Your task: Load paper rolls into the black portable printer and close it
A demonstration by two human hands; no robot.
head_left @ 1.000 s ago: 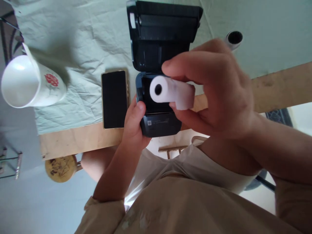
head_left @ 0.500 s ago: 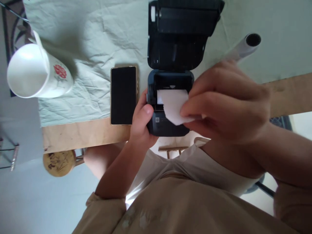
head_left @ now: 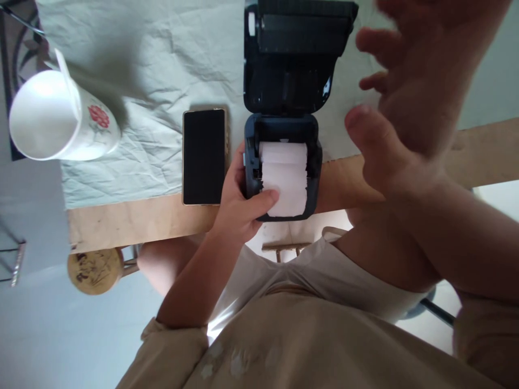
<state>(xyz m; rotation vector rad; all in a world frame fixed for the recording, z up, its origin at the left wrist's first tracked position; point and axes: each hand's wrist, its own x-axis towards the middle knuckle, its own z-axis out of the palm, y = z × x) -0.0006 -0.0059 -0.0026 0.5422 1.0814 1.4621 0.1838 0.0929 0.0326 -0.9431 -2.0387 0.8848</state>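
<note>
A small dark label printer is held at the table edge, its black lid swung up and away from me. Inside it sits a roll of white paper, and the paper's loose end hangs over the front of the body. My left hand grips the printer's left side, with the thumb pressing the paper down. Raised to the right of the lid, my right hand has its fingers spread and holds nothing. Part of that hand is cut off by the top edge of the view.
A black-screened phone lies left of the printer. Farther left is a white mug with a red flower. Pale green cloth covers most of the wooden table. Below it stands a round stool.
My right hand has let go of the paper and moved up and right, opening. The paper now lies flat over the printer's front, and my left thumb has moved onto it.
</note>
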